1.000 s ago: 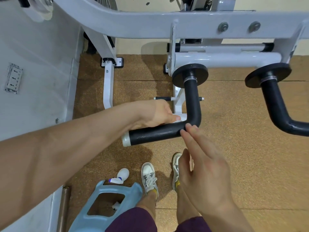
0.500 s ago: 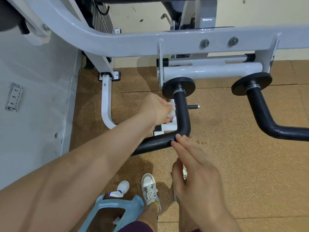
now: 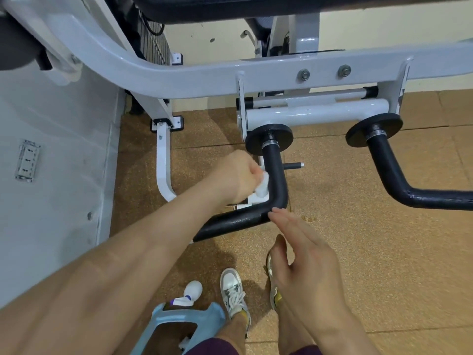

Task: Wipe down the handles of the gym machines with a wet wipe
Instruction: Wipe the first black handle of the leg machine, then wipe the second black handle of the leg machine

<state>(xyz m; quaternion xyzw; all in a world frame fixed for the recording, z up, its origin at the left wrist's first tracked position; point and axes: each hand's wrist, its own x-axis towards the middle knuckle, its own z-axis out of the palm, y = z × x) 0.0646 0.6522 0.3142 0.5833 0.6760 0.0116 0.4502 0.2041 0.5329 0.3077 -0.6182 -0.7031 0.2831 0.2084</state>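
**Wet wipe against the upright of the bent handle**

My left hand (image 3: 236,176) is closed in a fist around the white wet wipe (image 3: 263,185), pressing it to the inner side of the black handle (image 3: 275,175), on the upright stretch between the black disc (image 3: 268,139) above and the bend below. My right hand (image 3: 304,257) is open, its fingers (image 3: 281,219) straight and close together, their tips touching the outside of the bend; it holds nothing.

From the bend the handle runs left and toward me, passing under my left forearm. A second black handle (image 3: 399,180) of the same shape hangs well apart to the right. Both are fixed to the pale grey frame (image 3: 204,78) of the machine.

On the floor (image 3: 371,252) by my feet stands a light blue carrier (image 3: 179,316) with an open cut-out; a white bottle (image 3: 192,290) rests at its far edge, and something small and white shows inside, too hidden to make out. A socket plate (image 3: 27,160) sits on the grey wall at the left.
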